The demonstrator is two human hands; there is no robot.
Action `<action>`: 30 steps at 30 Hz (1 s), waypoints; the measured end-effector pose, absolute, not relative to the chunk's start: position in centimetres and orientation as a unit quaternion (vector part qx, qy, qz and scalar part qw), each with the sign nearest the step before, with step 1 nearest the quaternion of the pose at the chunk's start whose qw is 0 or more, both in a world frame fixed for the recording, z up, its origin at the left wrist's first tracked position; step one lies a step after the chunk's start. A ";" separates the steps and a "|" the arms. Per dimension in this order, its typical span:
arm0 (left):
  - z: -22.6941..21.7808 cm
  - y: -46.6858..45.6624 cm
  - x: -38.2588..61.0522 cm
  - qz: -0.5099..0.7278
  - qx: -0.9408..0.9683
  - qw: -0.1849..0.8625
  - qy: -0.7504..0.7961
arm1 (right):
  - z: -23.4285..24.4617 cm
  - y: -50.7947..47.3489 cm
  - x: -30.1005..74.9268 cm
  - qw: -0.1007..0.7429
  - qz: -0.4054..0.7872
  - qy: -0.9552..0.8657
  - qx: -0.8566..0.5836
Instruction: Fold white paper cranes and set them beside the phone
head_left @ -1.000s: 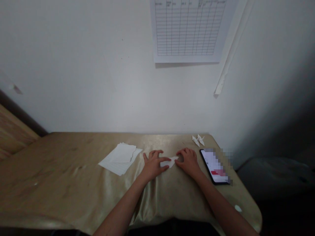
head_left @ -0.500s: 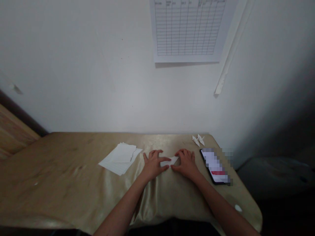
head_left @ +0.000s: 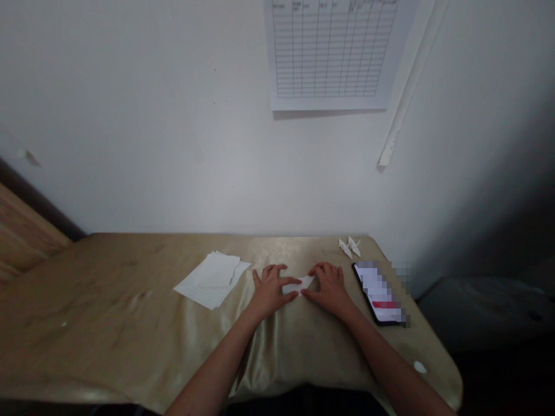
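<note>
A small folded white paper (head_left: 307,282) lies on the cloth-covered table between my two hands. My left hand (head_left: 269,290) grips its left part, with the index finger across the top and the thumb at the near edge. At the right end, my right hand (head_left: 330,289) holds the paper between thumb and curled fingers. Both thumb tips come close together at the near edge. The fingers hide much of the paper, so its exact folded shape is unclear.
Left of my hands lies a stack of white paper sheets (head_left: 210,280). Two small folded paper cranes (head_left: 349,247) sit at the back right, behind a phone (head_left: 379,294). A white scrap (head_left: 420,367) rests near the right edge. The wall (head_left: 217,173) borders the table's back.
</note>
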State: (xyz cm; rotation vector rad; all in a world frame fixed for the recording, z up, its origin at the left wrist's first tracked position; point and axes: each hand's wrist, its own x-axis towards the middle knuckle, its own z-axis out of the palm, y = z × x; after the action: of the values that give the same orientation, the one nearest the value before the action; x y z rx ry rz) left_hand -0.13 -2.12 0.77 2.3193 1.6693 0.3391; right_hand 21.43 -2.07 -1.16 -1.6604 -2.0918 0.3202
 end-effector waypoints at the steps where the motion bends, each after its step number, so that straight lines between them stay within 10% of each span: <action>1: 0.7 -2.1 -0.1 0.117 0.799 0.132 0.574 | -1.1 -2.1 21.4 0.227 0.114 -0.757 -0.602; 30: 0.7 -1.9 -0.2 0.114 0.800 0.141 0.572 | -1.1 -0.1 22.6 0.234 0.112 -0.752 -0.606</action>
State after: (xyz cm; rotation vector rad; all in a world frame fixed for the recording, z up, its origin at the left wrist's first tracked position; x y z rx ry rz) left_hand -0.17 -1.95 0.74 2.3089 1.6529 0.3297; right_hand 22.62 -0.07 -1.12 -1.6645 -2.0632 0.3075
